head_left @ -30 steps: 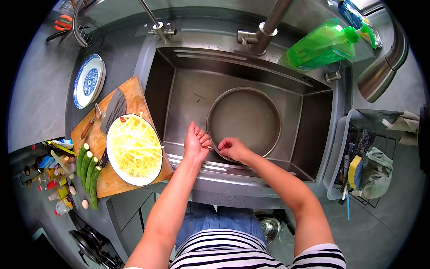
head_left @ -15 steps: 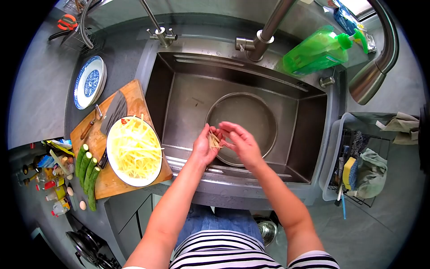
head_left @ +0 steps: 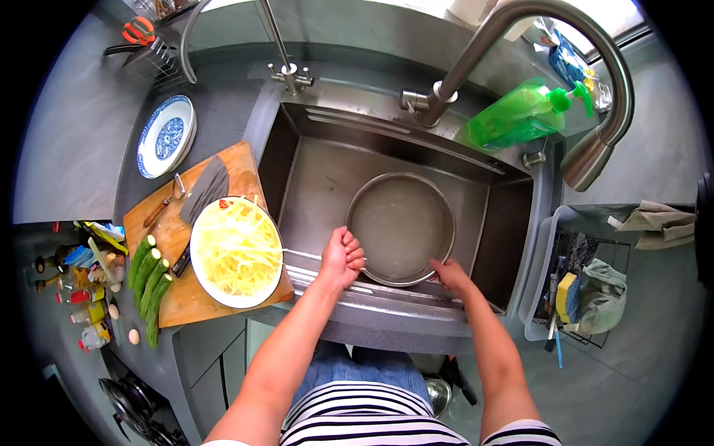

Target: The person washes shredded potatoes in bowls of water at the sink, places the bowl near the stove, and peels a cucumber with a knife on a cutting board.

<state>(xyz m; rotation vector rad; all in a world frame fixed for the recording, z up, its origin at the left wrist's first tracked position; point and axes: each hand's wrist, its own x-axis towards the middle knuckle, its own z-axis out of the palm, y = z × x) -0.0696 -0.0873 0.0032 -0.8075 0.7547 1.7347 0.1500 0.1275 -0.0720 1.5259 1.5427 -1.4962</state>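
- Left hand [head_left: 343,258]: grip curled into a closed fist at the left near edge of the basin; whether anything lies inside it, or whether it touches the rim, I cannot tell.
- Right hand [head_left: 451,276]: grip closed, fingers and thumb pinching the basin's rim at its right near side.
- Basin [head_left: 402,175]: round, metal, lying level on the floor of the sink [head_left: 320,186], toward its near wall.
- White bowl [head_left: 235,304]: heaped with pale yellow strips [head_left: 236,249], resting on the cutting board [head_left: 242,167] to the sink's left.
- Also on the board: a cleaver [head_left: 207,189], partly behind the bowl; a wooden-handled peeler [head_left: 163,206]; four cucumbers [head_left: 146,271] side by side.
- Blue-patterned dish [head_left: 167,137]: on the worktop [head_left: 216,82] beyond the board.
- Green pump bottle [head_left: 513,119]: behind the sink, right of the large tap [head_left: 431,110].
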